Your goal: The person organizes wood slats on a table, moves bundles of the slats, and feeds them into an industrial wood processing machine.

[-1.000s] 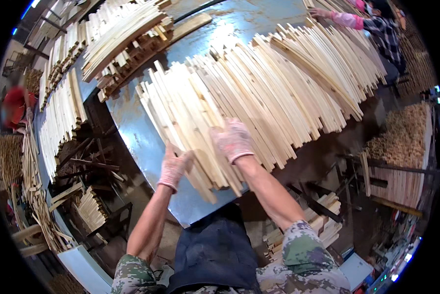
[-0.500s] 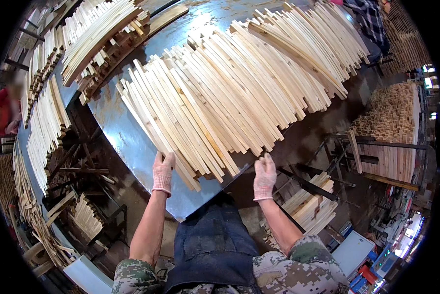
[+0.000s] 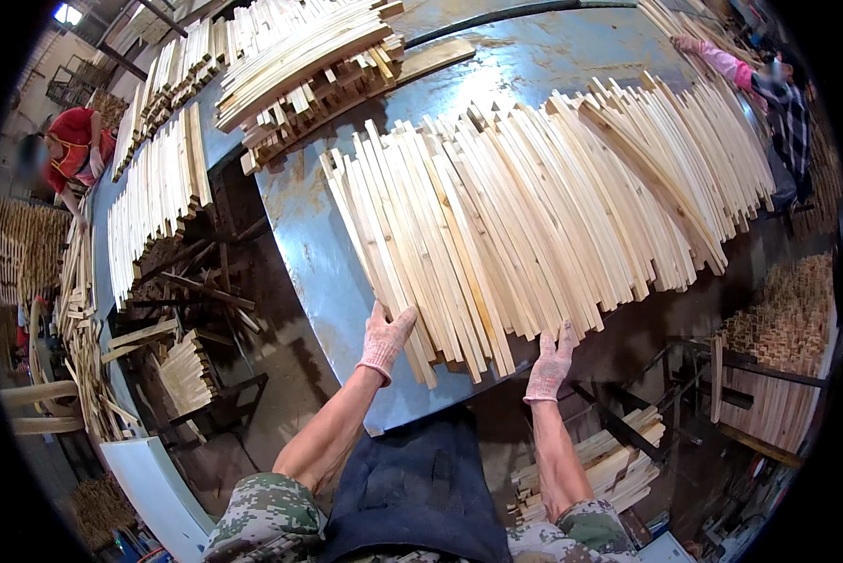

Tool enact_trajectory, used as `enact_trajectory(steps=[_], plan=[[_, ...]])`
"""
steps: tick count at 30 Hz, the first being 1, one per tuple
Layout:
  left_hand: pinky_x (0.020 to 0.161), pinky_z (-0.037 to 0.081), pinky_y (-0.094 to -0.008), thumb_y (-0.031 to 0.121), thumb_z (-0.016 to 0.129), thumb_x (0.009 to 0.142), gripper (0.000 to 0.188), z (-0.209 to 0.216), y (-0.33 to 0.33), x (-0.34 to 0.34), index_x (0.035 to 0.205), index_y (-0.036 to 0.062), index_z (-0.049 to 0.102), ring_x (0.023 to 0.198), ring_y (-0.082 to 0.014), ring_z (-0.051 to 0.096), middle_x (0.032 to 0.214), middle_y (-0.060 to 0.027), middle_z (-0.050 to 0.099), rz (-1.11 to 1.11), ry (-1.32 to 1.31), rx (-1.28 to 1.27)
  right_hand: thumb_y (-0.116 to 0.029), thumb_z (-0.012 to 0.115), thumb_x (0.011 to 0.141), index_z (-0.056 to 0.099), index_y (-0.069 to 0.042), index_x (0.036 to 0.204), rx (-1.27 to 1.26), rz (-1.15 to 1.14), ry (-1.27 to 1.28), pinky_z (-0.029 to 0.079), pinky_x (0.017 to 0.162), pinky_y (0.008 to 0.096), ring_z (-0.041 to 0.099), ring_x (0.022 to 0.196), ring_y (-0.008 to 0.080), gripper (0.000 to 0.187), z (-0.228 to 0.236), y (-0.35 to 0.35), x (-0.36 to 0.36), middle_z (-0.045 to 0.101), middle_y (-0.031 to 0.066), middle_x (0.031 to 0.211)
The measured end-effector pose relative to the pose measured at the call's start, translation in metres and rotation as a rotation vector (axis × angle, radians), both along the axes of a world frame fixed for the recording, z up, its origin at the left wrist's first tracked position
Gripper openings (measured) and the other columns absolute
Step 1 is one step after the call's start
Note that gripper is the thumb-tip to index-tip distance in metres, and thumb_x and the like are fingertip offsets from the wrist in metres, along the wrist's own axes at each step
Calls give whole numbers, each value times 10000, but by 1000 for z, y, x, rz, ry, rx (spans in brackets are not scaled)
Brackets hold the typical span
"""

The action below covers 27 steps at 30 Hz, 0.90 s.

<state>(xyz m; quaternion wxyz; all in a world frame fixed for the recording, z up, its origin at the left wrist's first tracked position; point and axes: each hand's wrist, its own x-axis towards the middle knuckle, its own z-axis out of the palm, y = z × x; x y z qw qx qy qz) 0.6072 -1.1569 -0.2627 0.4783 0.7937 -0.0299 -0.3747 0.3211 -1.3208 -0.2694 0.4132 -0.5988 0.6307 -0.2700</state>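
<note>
Long pale wooden strips (image 3: 496, 235) lie side by side in a broad layer on a metal-topped table (image 3: 332, 310). My left hand (image 3: 387, 342), in a pinkish knit glove, rests against the layer's left edge close to its near end, thumb apart from the fingers. At the uneven near ends of the strips is my right hand (image 3: 550, 364), gloved alike, with its fingers stretched toward them; its fingertips meet the ends. One darker strip (image 3: 656, 188) lies slantwise across the others farther right.
Behind, more strips are piled in a stack (image 3: 304, 70); another row (image 3: 159, 197) lies on the left-hand table. A person in red (image 3: 74, 150) is at far left, another in a checked garment (image 3: 782, 122) at far right. Below right stands a stack of wood (image 3: 595, 464).
The view has shifted, so the table and strips appear farther right and lower. Both hands stay near the same edges of the layer; my right hand's fingers are now straighter.
</note>
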Motion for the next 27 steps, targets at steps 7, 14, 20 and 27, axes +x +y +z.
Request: enact_trajectory(steps=[7, 14, 20, 27], plan=[[798, 605, -385, 279, 819, 881, 534, 19, -3, 5, 1265, -46, 639, 890, -232, 742, 1026, -164, 774, 38, -51, -82, -159, 616, 1059, 496, 8, 1559, -81, 88, 27, 409, 1185, 422, 525, 1375, 336, 540, 26, 14, 3, 581, 210, 1423], [856, 582, -376, 311, 731, 934, 518, 34, 18, 71, 1291, -54, 646, 926, -227, 722, 1075, -166, 772, -20, -57, 47, -214, 697, 1005, 508, 34, 1526, 58, 300, -4, 403, 1175, 423, 547, 1355, 355, 607, 24, 85, 16, 569, 238, 1462], [922, 548, -352, 459, 623, 1018, 546, -7, 37, 85, 1285, -12, 690, 1017, -199, 698, 1153, -120, 749, 201, 164, -46, -136, 719, 975, 581, 69, 1434, 147, 368, 55, 564, 948, 344, 677, 1149, 229, 521, 49, 47, -2, 677, 171, 1287], [852, 567, -327, 550, 635, 1016, 584, -56, 33, 118, 1222, 7, 701, 952, -194, 704, 1088, -103, 746, 296, 120, -40, -121, 688, 982, 487, 12, 1555, -273, 631, -167, 441, 1187, 452, 562, 1395, 363, 623, -12, -77, 95, 548, 243, 1541]])
